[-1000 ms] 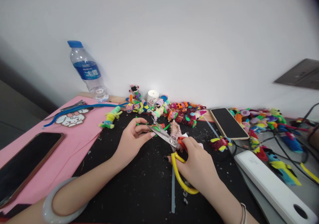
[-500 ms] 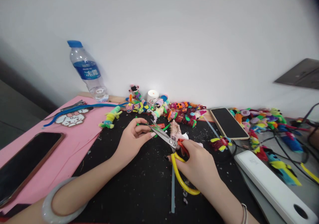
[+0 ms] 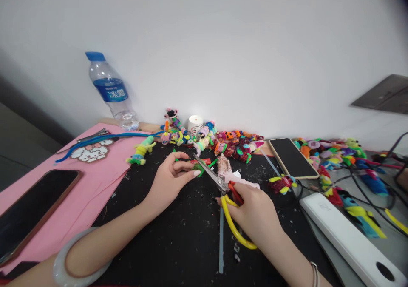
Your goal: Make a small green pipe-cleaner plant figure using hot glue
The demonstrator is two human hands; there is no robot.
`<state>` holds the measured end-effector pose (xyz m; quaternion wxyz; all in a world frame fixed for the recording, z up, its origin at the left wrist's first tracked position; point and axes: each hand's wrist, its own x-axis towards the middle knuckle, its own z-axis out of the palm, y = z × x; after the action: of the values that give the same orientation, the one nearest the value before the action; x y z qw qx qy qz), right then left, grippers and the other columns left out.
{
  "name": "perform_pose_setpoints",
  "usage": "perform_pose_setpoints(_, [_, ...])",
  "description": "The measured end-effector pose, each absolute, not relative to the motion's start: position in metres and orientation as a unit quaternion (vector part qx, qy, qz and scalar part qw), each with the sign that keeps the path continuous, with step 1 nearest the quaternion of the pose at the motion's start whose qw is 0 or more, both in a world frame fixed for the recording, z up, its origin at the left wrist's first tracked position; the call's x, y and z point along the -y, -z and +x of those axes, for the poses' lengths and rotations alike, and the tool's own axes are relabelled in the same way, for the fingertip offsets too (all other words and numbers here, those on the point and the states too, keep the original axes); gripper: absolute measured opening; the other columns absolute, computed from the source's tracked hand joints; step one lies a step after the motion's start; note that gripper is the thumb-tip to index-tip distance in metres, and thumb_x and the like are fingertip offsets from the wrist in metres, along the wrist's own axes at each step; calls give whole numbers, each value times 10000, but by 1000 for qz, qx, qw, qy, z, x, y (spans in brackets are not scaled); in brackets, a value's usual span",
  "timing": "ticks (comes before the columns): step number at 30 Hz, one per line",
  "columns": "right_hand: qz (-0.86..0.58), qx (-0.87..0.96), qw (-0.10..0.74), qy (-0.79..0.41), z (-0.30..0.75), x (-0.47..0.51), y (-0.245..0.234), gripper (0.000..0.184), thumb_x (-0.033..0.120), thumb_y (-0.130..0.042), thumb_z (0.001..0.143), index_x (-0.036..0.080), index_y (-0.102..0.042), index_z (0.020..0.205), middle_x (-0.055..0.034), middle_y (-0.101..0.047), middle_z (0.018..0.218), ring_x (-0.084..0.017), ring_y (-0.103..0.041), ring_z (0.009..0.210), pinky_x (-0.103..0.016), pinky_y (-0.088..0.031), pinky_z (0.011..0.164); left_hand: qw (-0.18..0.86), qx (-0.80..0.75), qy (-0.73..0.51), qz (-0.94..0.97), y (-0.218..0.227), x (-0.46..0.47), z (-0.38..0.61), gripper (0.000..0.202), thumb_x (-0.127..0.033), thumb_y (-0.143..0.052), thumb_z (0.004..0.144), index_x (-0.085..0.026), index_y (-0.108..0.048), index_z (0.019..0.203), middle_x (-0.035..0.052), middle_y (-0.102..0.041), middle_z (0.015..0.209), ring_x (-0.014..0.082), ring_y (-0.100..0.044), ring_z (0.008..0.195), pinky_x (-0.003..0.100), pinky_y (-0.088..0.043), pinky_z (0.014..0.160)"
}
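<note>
Head view: we see both hands over a black mat (image 3: 165, 240) on the tabletop (image 3: 145, 127), which stands against a wall (image 3: 242, 57). Our left hand (image 3: 174, 178) is drawn narrow, thumb and fingers pinching a green piece (image 3: 199, 168) just above the middle of the mat. Our right hand (image 3: 256, 206) is curled around the scissors (image 3: 219, 179) by their red and yellow handles, the blades close together and pointing up toward the left fingertips. We cannot tell whether the blades touch the green piece. A pink object (image 3: 225, 167) with a stained tip lies just behind the scissors, and a clear stick (image 3: 221, 242) lies on the mat below them.

Small fuzzy dolls (image 3: 232, 144) are heaped along the mat's far edge, beside a white cup (image 3: 195, 124); a red doll (image 3: 282, 184) lies by itself near our right hand. To one side, a pink sheet (image 3: 98, 197) carries a phone (image 3: 38, 212), blue stems (image 3: 108, 139) and a white plaque (image 3: 91, 152) — the bottle (image 3: 111, 91) stands behind them by the wall. To the other, we see a light-framed phone (image 3: 293, 158), more dolls (image 3: 331, 153), black cables (image 3: 357, 185) and a white bar (image 3: 347, 236). A pale bangle (image 3: 65, 263) rings our left forearm.
</note>
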<state>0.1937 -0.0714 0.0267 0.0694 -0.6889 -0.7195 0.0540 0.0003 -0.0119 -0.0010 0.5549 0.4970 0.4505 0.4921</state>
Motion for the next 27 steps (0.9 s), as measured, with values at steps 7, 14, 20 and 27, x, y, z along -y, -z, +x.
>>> perform_pose_setpoints(7, [-704,697,120,-62,193,68,-31,237,385,-587,711,213,-433,656,11,-539,645,-157,-516,569,-229,-251,494,538,-457,-498,504,-2,13,1,384,-210,-709,655,-197,-447,935,-21,-670,777,133,-635,765,268,-489,749])
perform_pose_setpoints(14, [-703,696,121,-82,188,72,-35,258,361,-610,686,220,-443,821,-9,-580,842,-192,-567,705,-236,-293,529,511,-453,-516,517,-4,16,1,373,-183,-709,651,-197,-460,928,-22,-648,802,125,-628,822,271,-487,821])
perform_pose_setpoints(20, [-691,714,85,-72,190,73,-29,267,452,-584,718,218,-480,794,-6,-594,799,-199,-572,692,-252,-284,532,509,-432,-520,532,0,17,0,376,-160,-694,665,-204,-459,955,-8,-653,865,125,-634,816,281,-494,823])
perform_pose_setpoints(27, [-685,721,76,-69,191,73,-30,283,483,-592,712,220,-488,715,10,-588,700,-177,-550,611,-246,-269,507,481,-453,-506,554,-2,17,-1,363,-174,-694,663,-198,-462,941,-4,-658,799,140,-633,780,291,-503,788])
